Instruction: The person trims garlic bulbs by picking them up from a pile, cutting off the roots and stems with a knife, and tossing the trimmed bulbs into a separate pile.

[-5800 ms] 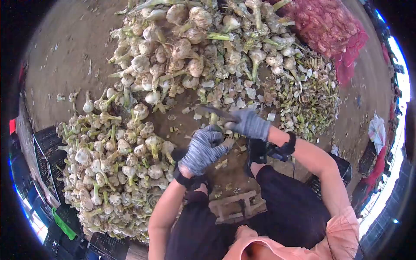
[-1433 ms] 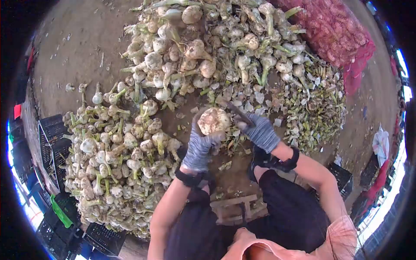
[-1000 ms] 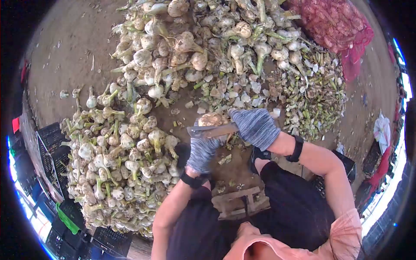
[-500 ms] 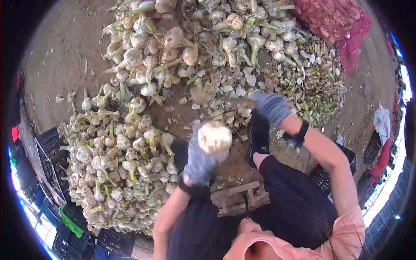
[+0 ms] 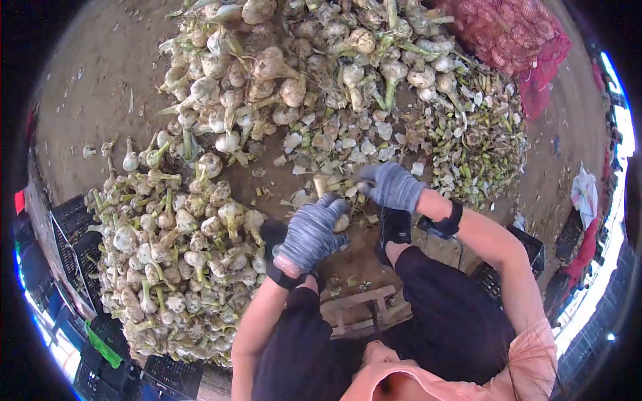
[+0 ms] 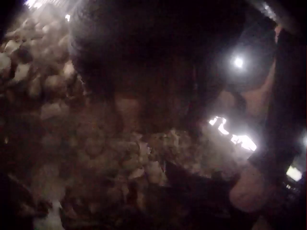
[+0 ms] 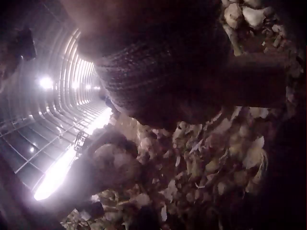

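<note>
In the head view, the gloved left hand (image 5: 311,232) is curled over a garlic bulb (image 5: 342,223). Its pale stem (image 5: 321,184) sticks out beyond the fingers, and most of the bulb is hidden. Just to the right, the gloved right hand (image 5: 394,187) grips a knife, whose blade is blurred and hard to make out there. The right wrist view shows the broad, dark blade (image 7: 256,86) beside the right hand (image 7: 158,81). The left wrist view is too dark to show the grip.
Stemmed garlic is heaped at the left (image 5: 180,260) and at the top (image 5: 267,73). Cut stems and skins (image 5: 478,147) lie at the right, below a red mesh sack (image 5: 511,33). A black shoe (image 5: 395,226) is under the right hand; black crates (image 5: 77,227) stand far left.
Since half a second ago, the left hand has turned over, so the bulb's broad pale face is hidden and a stem shows. The right hand has moved left and slightly down, closer to it.
</note>
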Demonstrator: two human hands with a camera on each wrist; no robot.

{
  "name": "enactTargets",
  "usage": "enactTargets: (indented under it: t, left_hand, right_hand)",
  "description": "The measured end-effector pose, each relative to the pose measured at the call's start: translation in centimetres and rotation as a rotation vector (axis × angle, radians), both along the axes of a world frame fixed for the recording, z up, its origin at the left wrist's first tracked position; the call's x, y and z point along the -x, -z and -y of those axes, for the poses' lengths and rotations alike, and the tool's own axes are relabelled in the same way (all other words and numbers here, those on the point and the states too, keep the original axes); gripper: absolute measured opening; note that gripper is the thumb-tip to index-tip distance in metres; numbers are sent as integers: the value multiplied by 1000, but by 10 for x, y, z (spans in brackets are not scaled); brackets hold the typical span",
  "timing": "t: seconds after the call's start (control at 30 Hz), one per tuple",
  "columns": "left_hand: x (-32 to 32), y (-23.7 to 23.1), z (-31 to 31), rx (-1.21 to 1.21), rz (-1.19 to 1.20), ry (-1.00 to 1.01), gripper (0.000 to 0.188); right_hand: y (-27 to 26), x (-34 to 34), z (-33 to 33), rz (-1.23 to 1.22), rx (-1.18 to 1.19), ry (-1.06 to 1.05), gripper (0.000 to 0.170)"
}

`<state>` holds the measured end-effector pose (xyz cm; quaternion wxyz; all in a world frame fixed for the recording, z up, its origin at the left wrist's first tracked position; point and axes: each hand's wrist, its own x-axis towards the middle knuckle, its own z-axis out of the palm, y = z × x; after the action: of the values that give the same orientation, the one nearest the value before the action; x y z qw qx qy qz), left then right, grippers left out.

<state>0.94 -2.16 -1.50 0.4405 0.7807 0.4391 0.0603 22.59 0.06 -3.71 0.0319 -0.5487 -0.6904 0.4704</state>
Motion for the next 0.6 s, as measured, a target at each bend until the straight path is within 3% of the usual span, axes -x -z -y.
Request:
enactTargets:
  t: [0.1,0.2,0.27,0.3,0.37,0.5,0.6]
  left_hand:
    - [-4,-14,-6,-161,-111,297,38]
    - [9,-12,-8,-324,-89,342,37]
    - [15,-15,-15,-203,-18,250,43]
    - [16,-13,-13,66,163,-33,46]
    - [14,-13,-8,674,607,-508,64]
    - [13,11,4,794,838,-716,73]
    - [9,27,9,678,644,-857,79]
  right_hand:
    - [-18,12,-12,69,-10,-64,24]
    - [10,-23,-7,229,76,-173,27]
    - [30,-57,0,561,86,-235,30]
    - [24,-56,-1,565,91,-251,30]
    - [8,-52,2,439,41,-16,27]
    - [-14,-2,7,294,-60,118,21]
    - [-38,22,14,226,-207,21,25]
